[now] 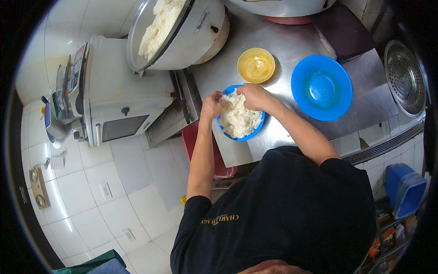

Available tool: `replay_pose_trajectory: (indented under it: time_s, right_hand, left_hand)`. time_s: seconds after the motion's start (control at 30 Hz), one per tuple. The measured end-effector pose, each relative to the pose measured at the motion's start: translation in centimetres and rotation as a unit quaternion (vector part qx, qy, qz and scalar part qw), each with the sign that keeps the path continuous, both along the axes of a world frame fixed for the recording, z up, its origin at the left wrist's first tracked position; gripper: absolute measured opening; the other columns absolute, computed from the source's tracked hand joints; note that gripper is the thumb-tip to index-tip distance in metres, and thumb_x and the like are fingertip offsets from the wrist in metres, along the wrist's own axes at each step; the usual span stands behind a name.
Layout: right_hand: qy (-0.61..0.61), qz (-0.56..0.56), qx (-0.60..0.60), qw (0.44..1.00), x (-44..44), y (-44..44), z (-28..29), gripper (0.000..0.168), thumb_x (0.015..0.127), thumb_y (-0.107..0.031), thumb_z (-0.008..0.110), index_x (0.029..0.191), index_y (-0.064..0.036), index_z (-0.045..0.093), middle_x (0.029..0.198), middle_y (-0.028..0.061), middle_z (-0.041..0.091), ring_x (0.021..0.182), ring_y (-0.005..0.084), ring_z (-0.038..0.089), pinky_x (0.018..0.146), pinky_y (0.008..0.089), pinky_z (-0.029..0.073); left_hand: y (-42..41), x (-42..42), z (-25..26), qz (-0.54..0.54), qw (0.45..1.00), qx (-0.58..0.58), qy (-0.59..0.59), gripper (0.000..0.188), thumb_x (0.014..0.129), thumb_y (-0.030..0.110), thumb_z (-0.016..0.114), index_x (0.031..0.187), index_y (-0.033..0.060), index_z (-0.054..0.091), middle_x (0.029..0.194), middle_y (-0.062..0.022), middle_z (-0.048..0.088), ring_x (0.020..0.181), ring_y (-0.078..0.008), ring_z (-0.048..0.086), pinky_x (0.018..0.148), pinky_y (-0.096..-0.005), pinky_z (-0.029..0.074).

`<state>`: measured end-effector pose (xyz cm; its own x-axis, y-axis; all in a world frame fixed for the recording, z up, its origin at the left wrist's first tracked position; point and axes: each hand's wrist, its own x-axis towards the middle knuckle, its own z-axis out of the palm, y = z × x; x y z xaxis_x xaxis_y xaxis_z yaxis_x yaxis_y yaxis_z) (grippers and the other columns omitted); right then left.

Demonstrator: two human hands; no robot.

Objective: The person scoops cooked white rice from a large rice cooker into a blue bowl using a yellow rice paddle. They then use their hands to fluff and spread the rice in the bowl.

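Note:
White cooked rice point(241, 118) is heaped in a blue bowl point(249, 137) near the edge of a stainless steel table. My left hand point(213, 106) touches the rice at the bowl's left rim, its fingers curled. At the far side of the heap, my right hand point(255, 97) reaches into the rice with bent fingers. The fingertips of both hands are partly hidden, so any grip on the rice is unclear. Just beyond the right hand stands a yellow bowl point(256, 65) with a wet-looking inside. A larger blue basin point(321, 87) sits to the right, apart from both hands.
A tilted rice cooker point(191, 37) full of rice stands at the upper left, beside a white oven-like appliance point(130, 89). A perforated metal colander point(406, 78) lies at the far right. The steel table point(280, 126) ends close to my body, with a red container point(191, 140) below.

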<state>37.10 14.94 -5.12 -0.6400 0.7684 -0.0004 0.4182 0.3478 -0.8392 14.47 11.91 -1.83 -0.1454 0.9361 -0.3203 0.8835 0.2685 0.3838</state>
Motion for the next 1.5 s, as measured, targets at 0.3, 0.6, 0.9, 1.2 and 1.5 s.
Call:
replay_pose_trajectory:
  time_s: [0.3,0.6,0.9,1.2,1.5]
  right_hand:
    - [0.029,-0.052,0.009,0.998,1.1,-3.3,-1.6,0.034,0.075,-0.001,0.06,0.108,-0.002,0.068,0.108,0.021,0.064,0.109,0.0382,0.06,0.095,0.0455,0.049]
    - [-0.044,-0.132,-0.022,0.99,2.5,-5.0,0.0,0.031,0.08,-0.003,0.058,0.109,-0.002,0.068,0.116,0.0215,0.06,0.11,0.0393,0.059,0.095,0.0468,0.05]
    - [-0.055,-0.159,0.034,0.985,3.2,-4.4,-1.2,0.027,0.081,-0.012,0.064,0.105,-0.002,0.069,0.108,0.0213,0.066,0.101,0.0386,0.064,0.09,0.0467,0.051]
    - [-0.037,-0.199,0.017,0.979,4.3,-6.5,-0.8,0.026,0.08,-0.021,0.07,0.097,-0.001,0.072,0.094,0.0187,0.072,0.087,0.0315,0.07,0.084,0.0406,0.055]
    - [0.197,-0.504,-0.331,0.773,10.3,-12.4,-4.1,0.039,0.088,-0.042,0.07,0.083,-0.004,0.06,0.076,0.0106,0.063,0.062,0.0231,0.063,0.051,0.0346,0.051]
  left_hand:
    - [0.9,-1.9,-2.0,-0.024,0.995,0.047,-0.085,0.034,0.084,0.01,0.065,0.117,0.0021,0.067,0.108,-0.0138,0.072,0.099,-0.0252,0.07,0.089,-0.0348,0.053]
    - [-1.7,-0.7,-0.8,0.002,0.989,0.139,-0.05,0.025,0.085,0.011,0.067,0.108,0.0024,0.07,0.1,-0.0113,0.072,0.092,-0.0206,0.068,0.086,-0.0333,0.052]
    - [-9.8,6.2,1.8,-0.225,0.964,0.138,0.028,0.034,0.076,0.017,0.074,0.108,0.0086,0.068,0.109,-0.0122,0.066,0.104,-0.0318,0.062,0.089,-0.0427,0.052]
    - [-12.9,3.7,0.7,-0.235,0.956,0.171,-0.032,0.039,0.076,0.016,0.076,0.113,0.0084,0.067,0.12,-0.0122,0.063,0.112,-0.0322,0.059,0.095,-0.0426,0.05]
    - [-13.5,-8.5,-10.4,0.227,0.918,0.178,-0.272,0.036,0.091,0.032,0.071,0.075,-0.0002,0.068,0.071,-0.0042,0.066,0.068,-0.0104,0.058,0.064,-0.0279,0.046]
